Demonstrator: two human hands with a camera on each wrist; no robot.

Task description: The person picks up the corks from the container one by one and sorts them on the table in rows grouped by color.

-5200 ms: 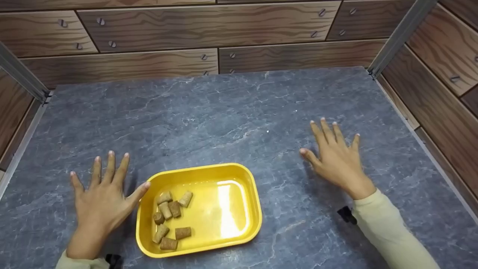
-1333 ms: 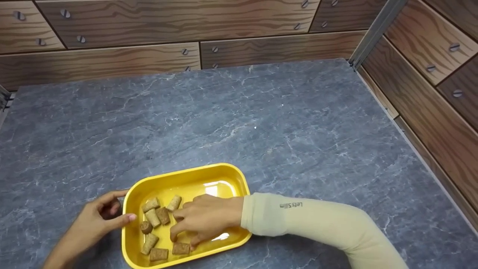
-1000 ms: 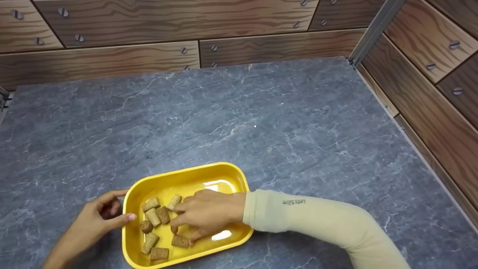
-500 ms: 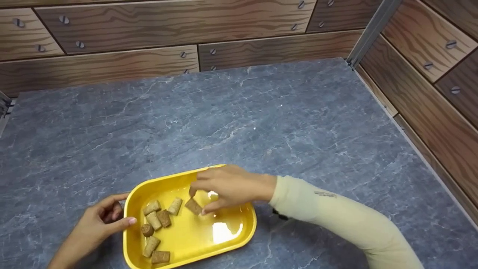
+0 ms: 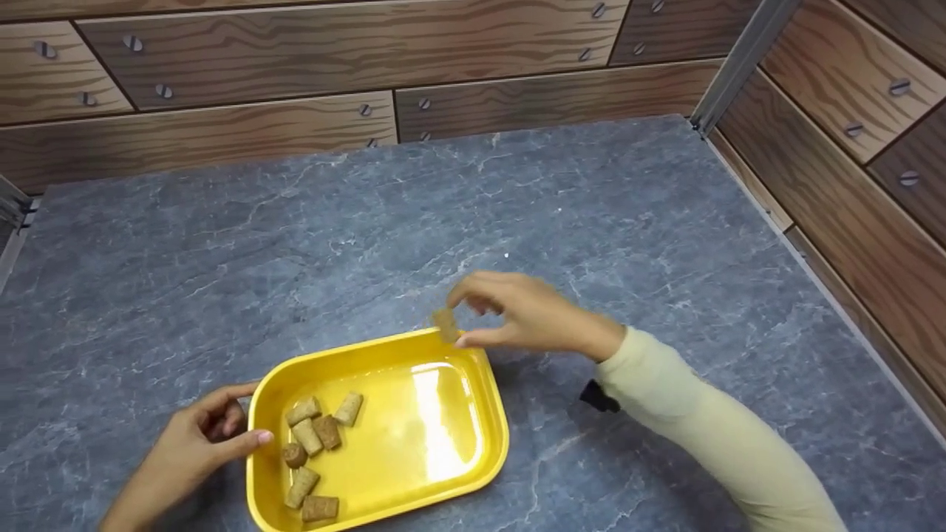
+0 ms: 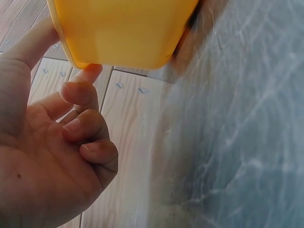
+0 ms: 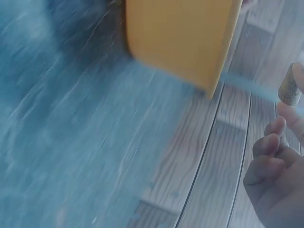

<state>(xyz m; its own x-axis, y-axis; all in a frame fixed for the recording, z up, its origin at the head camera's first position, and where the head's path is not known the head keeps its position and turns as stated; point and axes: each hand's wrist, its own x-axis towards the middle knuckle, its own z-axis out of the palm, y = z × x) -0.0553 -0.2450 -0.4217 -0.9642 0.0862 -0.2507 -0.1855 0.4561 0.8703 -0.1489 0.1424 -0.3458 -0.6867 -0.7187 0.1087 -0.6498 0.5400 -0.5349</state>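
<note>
A brown cork is pinched between the thumb and fingertips of my right hand, above the far right corner of a yellow plastic tray. In the right wrist view the cork stands out clear of the tray. My left hand grips the tray's left end, thumb over the rim and index finger against the outside. The left wrist view shows the other fingers of that hand curled beneath the tray wall. Several corks lie in the left part of the tray.
The tray stands near the front edge of a grey-blue marbled tabletop. Wood-patterned panels rise behind it and on the right. A metal post stands at the back right corner.
Earlier both hands lay spread on the table. Since then the left hand has taken hold of the tray, and the right has lifted one cork from it, up and to the right.
</note>
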